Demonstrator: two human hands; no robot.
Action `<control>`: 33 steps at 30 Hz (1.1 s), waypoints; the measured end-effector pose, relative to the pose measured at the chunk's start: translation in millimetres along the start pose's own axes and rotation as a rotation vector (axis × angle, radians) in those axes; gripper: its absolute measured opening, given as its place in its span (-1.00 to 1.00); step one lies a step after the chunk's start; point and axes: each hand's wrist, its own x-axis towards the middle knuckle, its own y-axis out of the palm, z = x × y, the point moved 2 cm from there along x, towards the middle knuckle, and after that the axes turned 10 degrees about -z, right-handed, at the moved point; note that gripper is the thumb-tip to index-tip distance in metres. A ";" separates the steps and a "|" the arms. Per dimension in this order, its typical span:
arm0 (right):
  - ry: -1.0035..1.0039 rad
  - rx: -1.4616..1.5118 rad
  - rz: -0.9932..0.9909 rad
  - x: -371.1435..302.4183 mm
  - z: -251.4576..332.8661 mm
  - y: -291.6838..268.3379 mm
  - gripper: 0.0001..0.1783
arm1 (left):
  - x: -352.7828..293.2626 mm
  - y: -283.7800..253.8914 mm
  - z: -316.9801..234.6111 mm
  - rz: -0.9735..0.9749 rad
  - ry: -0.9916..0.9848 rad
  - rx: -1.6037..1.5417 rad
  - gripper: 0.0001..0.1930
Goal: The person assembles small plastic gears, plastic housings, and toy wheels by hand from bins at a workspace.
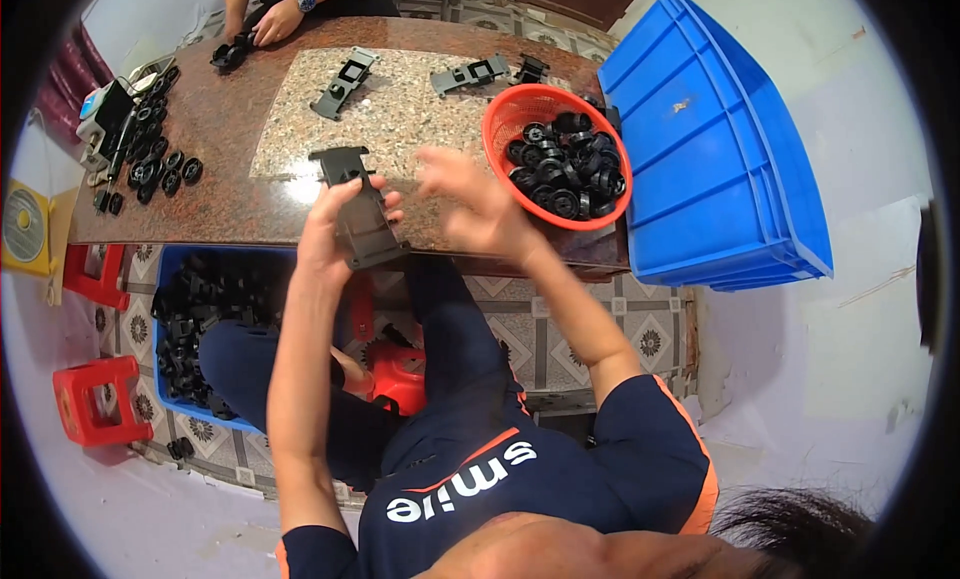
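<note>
My left hand (325, 226) is closed round a long black plastic chassis plate (360, 211), held tilted above the table's near edge. The plate has crosswise ends and a raised middle. To its right, my right hand (470, 204) hovers over the table's front edge, its fingers smeared by motion; whether they hold anything cannot be made out. Closest to that hand stands a red plastic basket (497, 169) with many black toy wheels (563, 164) in it. Farther back on the speckled stone slab lie two similar grey-black plates, one at centre left (345, 82) and one at centre right (470, 75).
A large blue crate (715, 149) stands on its side at the right. Loose black wheels (150, 159) and a small powered device (104, 124) occupy the table's left. Another person's hands (275, 21) handle dark parts across the table. Below are a blue bin (160, 349) of black parts and red stools (98, 399).
</note>
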 end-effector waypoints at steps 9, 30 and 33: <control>0.449 -0.802 0.640 -37.4 -179.0 -118.4 -0.70 | -1.6 35.3 -1.2 -0.036 0.132 0.220 -0.40; 0.868 0.682 -0.031 28.9 -7.6 -1.3 -0.71 | 2.1 29.9 18.4 -0.112 0.474 0.801 0.08; 0.831 0.643 -0.008 24.9 -16.7 6.8 -0.72 | -0.8 33.0 18.0 -0.084 0.484 0.793 0.09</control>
